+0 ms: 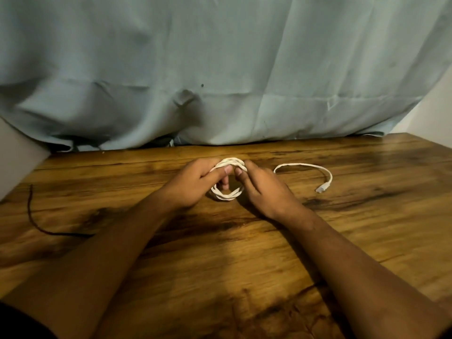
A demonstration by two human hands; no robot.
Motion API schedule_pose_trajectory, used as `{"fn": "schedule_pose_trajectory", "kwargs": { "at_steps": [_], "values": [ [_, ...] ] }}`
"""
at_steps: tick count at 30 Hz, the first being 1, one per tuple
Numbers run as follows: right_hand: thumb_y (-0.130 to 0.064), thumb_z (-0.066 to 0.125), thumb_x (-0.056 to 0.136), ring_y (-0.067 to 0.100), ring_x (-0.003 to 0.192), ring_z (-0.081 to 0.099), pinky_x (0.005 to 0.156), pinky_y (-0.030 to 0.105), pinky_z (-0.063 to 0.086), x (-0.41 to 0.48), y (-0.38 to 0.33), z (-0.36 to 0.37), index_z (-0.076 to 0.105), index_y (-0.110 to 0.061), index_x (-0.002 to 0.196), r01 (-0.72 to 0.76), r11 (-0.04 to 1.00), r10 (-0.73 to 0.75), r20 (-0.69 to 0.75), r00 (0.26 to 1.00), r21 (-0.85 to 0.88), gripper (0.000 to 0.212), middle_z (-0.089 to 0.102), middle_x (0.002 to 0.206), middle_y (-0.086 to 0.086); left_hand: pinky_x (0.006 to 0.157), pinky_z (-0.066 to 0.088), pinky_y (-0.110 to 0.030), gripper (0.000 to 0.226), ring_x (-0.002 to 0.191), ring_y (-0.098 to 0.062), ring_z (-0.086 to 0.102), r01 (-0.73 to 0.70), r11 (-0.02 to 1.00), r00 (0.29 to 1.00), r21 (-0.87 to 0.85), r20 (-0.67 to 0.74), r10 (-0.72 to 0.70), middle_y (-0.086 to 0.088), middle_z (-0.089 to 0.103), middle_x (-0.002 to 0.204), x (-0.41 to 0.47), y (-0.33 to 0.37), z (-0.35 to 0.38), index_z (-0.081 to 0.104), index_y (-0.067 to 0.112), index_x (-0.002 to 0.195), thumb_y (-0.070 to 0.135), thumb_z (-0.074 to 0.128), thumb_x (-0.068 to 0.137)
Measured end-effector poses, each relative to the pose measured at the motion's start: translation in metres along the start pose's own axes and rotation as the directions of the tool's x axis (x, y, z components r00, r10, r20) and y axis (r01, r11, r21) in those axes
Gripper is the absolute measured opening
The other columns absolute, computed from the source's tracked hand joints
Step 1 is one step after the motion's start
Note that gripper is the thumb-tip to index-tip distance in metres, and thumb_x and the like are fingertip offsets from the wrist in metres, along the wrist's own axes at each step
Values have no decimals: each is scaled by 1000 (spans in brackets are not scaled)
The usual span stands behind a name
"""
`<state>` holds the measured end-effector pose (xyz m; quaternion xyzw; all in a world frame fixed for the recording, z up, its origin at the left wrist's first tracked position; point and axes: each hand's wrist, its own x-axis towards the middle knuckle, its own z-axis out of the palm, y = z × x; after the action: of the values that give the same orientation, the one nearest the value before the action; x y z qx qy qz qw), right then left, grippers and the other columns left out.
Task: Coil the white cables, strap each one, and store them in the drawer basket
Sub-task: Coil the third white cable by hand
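Squarely between the two hands sits a thin white cable (pixel 229 197) wound into a small round coil of several loops, and both hands are clamped on it. The left hand (pixel 193 184) grips the coil's left side with its fingers curled round the strands and its thumb laid across the far arc. The right hand (pixel 259 189) pinches the opposite side, its thumb almost meeting the left thumb at the far edge of the loop. The coil's near arc shows below the grip, low over the brown grained wooden table (pixel 220 260); whether it touches the wood cannot be told. To the right of the grip, from beside the right hand's knuckles, the cable's loose tail (pixel 305 165) arcs away over the tabletop and curves back toward the person, ending in a small pale plug (pixel 321 189) that lies flat on the wood, well apart from the hands. Where the tail joins the coil is hidden by the right hand. Far to the left of the grip a thin dark cord (pixel 31 214) trails over the table. Beyond the grip a pale blue-green creased cloth (pixel 220 69) hangs down to the table's back edge.
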<state>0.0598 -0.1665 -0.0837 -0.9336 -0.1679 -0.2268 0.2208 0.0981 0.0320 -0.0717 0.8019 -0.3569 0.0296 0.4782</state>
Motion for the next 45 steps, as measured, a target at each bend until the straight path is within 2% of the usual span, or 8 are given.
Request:
{"fn": "schedule_pose_trajectory", "kwargs": {
  "at_steps": [4, 11, 17, 24, 28, 32, 40, 45],
  "values": [
    [-57, 31, 103, 21, 84, 65, 77, 52, 52, 4, 3, 4, 59, -21, 109, -34, 969, 48, -53, 997, 247, 47, 70, 94, -3, 66, 51, -27, 31, 67, -19, 64, 84, 890, 996, -448, 3, -92, 4, 55, 57, 1, 26, 12, 56, 12, 83, 27, 45, 107],
    [-47, 37, 107, 9, 82, 63, 80, 49, 54, 6, -2, 7, 63, -20, 109, -36, 927, 67, -71, 995, 374, 38, 68, 91, -10, 64, 54, -28, 33, 55, -15, 58, 117, 646, 978, -755, -27, -209, 0, 52, 57, 4, 34, 20, 61, 10, 82, 42, 59, 90],
    [-50, 37, 106, 19, 94, 69, 84, 51, 54, 5, -5, 11, 64, -18, 117, -11, 904, 53, -86, 995, 426, 43, 73, 102, -1, 47, 40, -19, 32, 37, -2, 35, 116, 530, 965, -840, -32, -262, 7, 40, 51, 6, 41, 24, 57, 10, 82, 34, 51, 103],
    [-41, 40, 110, 0, 74, 57, 72, 29, 44, 2, -3, 8, 60, -32, 99, -28, 906, 15, 34, 999, 422, 25, 62, 80, -25, 44, 10, -23, 43, 31, -2, 22, 264, 439, 946, -859, 141, -293, 10, 28, 44, 4, 28, 15, 44, 17, 69, 42, 43, 105],
    [-55, 46, 103, 12, 78, 65, 71, 48, 54, 4, -1, -3, 63, -27, 99, 9, 939, -10, 0, 1000, 344, 33, 70, 84, -10, 40, 13, -22, 43, 33, -4, 20, 296, 500, 928, -814, 121, -353, 8, 25, 47, 2, 19, 11, 43, 19, 68, 43, 48, 103],
    [-42, 58, 102, 23, 83, 68, 74, 52, 56, 8, 8, -16, 66, -26, 102, 59, 885, 31, -186, 982, 461, 18, 71, 88, -3, 39, 15, -20, 42, 33, -4, 20, 343, 497, 914, -797, 162, -372, 9, 24, 48, -2, 15, 8, 45, 21, 65, 47, 52, 98],
    [-46, 38, 109, 26, 74, 63, 65, 45, 50, 3, 1, -1, 57, -22, 95, -35, 995, 57, -239, 969, 97, 33, 67, 82, 0, 42, 25, -18, 36, 35, -4, 22, 333, 247, 939, -910, 298, -170, 10, 29, 50, 1, 28, 3, 50, 20, 76, 43, 42, 103],
    [-37, 36, 109, 42, 92, 67, 68, 42, 44, -2, -19, 6, 45, -18, 135, -31, 973, 25, -30, 999, -229, 33, 71, 105, 17, 47, 41, -18, 32, 38, -4, 36, 160, 81, 973, -984, 143, -182, 9, 42, 52, 6, 27, -14, 51, 20, 83, 39, 39, 106]
  ]
}}
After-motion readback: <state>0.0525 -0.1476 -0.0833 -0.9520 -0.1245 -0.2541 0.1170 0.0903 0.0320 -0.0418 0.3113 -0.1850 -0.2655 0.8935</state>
